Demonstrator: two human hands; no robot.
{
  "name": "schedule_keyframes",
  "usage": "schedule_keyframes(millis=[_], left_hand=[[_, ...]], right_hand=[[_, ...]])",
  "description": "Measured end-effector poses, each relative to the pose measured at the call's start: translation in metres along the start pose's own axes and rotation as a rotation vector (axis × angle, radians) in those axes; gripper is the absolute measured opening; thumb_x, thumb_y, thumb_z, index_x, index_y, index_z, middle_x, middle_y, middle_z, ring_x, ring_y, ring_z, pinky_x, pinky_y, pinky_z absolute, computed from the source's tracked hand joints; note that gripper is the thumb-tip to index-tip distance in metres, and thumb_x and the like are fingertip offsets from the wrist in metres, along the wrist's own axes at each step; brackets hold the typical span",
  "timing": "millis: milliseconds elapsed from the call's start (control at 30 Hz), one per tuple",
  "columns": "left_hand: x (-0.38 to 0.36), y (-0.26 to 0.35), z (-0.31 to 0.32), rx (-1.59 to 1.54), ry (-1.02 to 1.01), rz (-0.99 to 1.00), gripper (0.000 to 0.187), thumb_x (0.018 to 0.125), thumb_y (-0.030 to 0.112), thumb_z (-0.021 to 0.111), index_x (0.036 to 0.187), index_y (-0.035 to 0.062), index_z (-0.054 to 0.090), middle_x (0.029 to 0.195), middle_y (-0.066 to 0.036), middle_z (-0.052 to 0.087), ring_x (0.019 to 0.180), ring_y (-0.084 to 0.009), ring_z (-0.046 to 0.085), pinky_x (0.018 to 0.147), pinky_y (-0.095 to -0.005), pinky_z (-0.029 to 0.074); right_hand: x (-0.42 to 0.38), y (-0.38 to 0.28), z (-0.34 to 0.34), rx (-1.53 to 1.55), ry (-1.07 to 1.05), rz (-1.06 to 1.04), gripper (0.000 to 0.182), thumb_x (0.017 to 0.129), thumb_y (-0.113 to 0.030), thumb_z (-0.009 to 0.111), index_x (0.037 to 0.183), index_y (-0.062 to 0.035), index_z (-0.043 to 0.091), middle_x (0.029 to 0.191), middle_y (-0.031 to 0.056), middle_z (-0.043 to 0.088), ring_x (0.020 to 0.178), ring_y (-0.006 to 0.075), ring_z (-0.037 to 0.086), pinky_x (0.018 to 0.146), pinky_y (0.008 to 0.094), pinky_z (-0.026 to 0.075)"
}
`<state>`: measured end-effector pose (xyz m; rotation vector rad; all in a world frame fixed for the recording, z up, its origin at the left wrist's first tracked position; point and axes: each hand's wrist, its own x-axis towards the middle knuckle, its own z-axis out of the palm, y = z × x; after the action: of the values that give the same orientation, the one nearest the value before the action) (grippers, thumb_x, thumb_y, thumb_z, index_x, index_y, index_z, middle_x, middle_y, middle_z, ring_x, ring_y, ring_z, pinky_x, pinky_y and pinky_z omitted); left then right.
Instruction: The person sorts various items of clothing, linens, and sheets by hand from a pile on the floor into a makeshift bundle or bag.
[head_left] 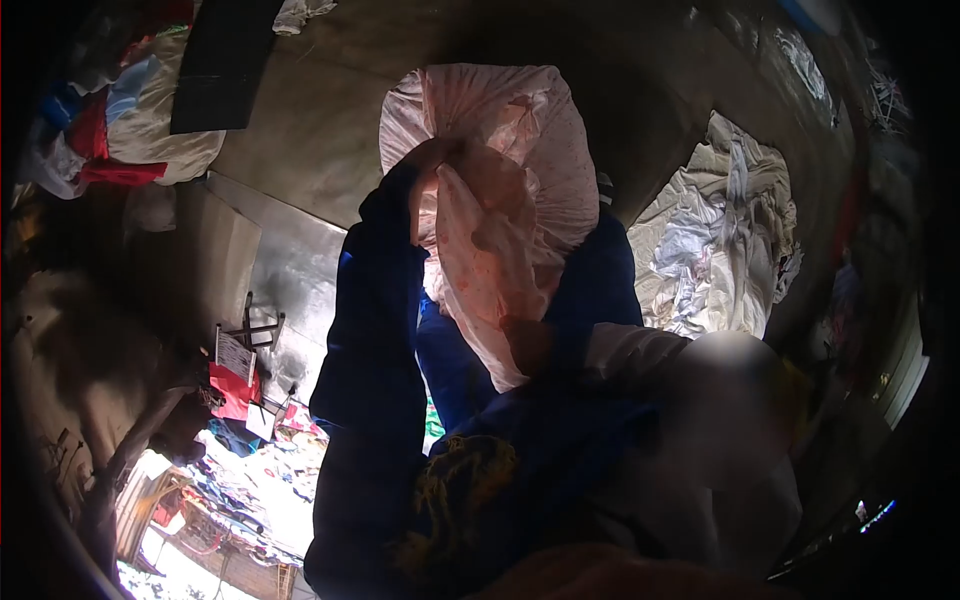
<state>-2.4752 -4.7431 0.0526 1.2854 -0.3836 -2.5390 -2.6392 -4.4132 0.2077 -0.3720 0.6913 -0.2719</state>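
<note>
A bulging pale pink sack (560, 150) of thin, puckered material with small reddish marks rests between my blue-clad legs. I cannot make out whether it is cloth or plastic. My left hand (432, 185) reaches from a dark blue sleeve and closes over the sack's gathered upper part. A loose flap of the pink material (485, 260) hangs from there towards me. Low on that flap, my right hand (527, 345) is closed on its edge, deep in shadow. The fingers of both hands are partly hidden.
A crumpled cream cloth heap (715, 235) lies on the right. Coloured fabrics (125, 110) and a dark flat panel (222, 65) are at the upper left. A small dark-framed stand (250, 325) and scattered bright clothes (250, 480) lie at the lower left, in strong sunlight.
</note>
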Motion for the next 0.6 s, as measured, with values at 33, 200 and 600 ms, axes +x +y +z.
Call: schedule_keyframes(millis=[33,200,600], left_hand=[[-0.004,0.017,-0.014,0.011,-0.012,0.007,0.038,0.092,0.023,0.056,0.119,-0.0029,0.049,0.110,-0.016,0.061,0.094,-0.0249,0.063,0.086,-0.0393,0.053],[-0.010,0.051,-0.056,0.029,0.053,-0.010,0.029,0.093,0.017,0.055,0.114,-0.0028,0.053,0.103,-0.014,0.065,0.085,-0.0232,0.067,0.079,-0.0370,0.057],[-0.204,-0.086,0.068,1.029,0.159,0.240,0.038,0.088,0.025,0.063,0.118,0.0032,0.057,0.107,-0.016,0.064,0.090,-0.0233,0.063,0.075,-0.0359,0.051]], right_hand=[[-0.002,-0.003,-0.001,0.008,-0.001,0.001,0.050,0.082,-0.024,0.070,0.124,-0.0058,0.051,0.102,0.0086,0.063,0.092,0.0211,0.061,0.080,0.0346,0.049],[-0.028,-0.055,-0.022,-0.324,0.102,-0.138,0.042,0.083,-0.021,0.070,0.119,-0.0050,0.055,0.100,0.0091,0.063,0.091,0.0193,0.061,0.080,0.0323,0.049],[0.029,-0.323,-0.205,0.223,0.292,-0.844,0.039,0.090,-0.027,0.058,0.123,-0.0051,0.055,0.118,0.0088,0.060,0.108,0.0213,0.059,0.094,0.0393,0.048]])
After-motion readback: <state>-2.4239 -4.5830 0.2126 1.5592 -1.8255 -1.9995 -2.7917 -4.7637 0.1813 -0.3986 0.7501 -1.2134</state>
